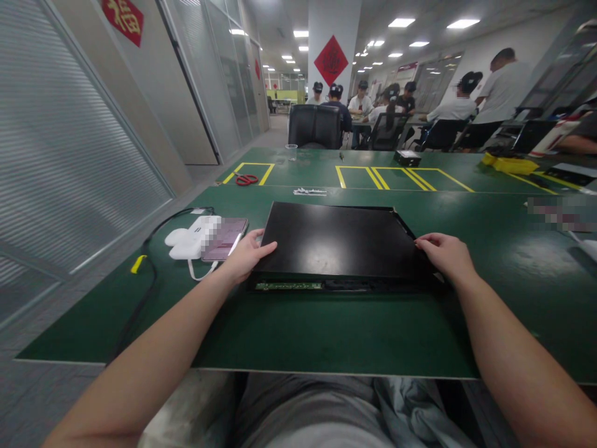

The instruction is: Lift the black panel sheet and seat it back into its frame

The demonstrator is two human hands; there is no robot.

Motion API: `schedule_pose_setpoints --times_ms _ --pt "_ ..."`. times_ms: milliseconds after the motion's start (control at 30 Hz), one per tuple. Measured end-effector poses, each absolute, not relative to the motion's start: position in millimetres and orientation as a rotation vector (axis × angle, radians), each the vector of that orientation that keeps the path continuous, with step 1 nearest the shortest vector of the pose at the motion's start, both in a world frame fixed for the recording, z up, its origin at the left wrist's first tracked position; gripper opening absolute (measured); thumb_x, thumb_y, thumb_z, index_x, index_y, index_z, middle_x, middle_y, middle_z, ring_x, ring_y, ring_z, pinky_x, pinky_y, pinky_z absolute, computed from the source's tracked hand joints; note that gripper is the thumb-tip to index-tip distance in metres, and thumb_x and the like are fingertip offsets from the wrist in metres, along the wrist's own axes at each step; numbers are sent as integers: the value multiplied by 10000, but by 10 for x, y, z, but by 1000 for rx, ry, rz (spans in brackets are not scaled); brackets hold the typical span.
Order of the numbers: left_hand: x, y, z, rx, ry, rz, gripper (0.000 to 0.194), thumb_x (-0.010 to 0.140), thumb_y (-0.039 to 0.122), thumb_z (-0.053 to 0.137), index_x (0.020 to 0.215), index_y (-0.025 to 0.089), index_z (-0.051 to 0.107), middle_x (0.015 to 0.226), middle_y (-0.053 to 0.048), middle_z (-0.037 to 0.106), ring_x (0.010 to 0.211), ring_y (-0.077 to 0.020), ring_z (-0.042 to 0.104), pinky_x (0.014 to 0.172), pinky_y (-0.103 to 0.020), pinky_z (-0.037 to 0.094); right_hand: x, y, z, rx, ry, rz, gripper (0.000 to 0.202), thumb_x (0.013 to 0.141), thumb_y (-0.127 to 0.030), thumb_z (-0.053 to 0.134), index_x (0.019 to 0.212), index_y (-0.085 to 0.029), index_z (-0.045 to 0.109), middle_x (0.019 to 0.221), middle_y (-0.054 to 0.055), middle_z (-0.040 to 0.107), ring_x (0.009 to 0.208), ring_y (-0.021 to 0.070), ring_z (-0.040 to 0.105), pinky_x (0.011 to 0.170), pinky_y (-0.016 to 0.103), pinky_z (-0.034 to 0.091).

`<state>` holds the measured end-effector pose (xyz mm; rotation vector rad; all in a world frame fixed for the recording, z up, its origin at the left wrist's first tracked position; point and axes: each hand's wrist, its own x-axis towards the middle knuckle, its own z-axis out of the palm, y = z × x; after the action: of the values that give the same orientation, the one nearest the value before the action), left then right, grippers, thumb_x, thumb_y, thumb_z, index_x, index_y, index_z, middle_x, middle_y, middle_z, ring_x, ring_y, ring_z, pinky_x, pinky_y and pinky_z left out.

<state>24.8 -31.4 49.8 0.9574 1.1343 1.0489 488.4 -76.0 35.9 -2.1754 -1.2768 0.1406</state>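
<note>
A flat, glossy black cover panel (pixel 326 239) lies over a shallow black case (pixel 364 286) on the green table in front of me. Along the near side the two stand slightly apart, and a strip of green circuit board (pixel 289 286) shows in the gap. My left hand (pixel 245 255) grips the panel's left edge, thumb on top and fingers at the side. At the right edge, my right hand (pixel 445 255) pinches the panel between thumb and bent fingers. The undersides of both grips are hidden.
Left of the panel lie a phone (pixel 226 239), a white charger (pixel 191 239) and a black cable (pixel 153 267). Beyond are red scissors (pixel 246 180), a plastic cup (pixel 291 152), a small black box (pixel 407 158) and yellow tape outlines (pixel 357 168). Several people sit farther back.
</note>
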Motion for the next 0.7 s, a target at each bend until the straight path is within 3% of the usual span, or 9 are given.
schedule_pose_setpoints --times_ms 400,700 --pt "246 -303 473 1010 1074 1037 552 824 61 847 1315 156 614 914 -65 835 707 -190 800 713 -290 677 4897 -767 342 -2202 -1335 113 277 774 -448 617 837 -262 812 831 92 768 832 299 692 729 399 490" --pt "257 -316 487 1049 1071 1016 496 820 90 858 1257 169 637 948 -64 841 766 -204 815 791 -322 683 4909 -758 361 -2213 -1343 127 236 775 -417 637 802 -259 810 831 90 770 835 298 699 733 399 508"
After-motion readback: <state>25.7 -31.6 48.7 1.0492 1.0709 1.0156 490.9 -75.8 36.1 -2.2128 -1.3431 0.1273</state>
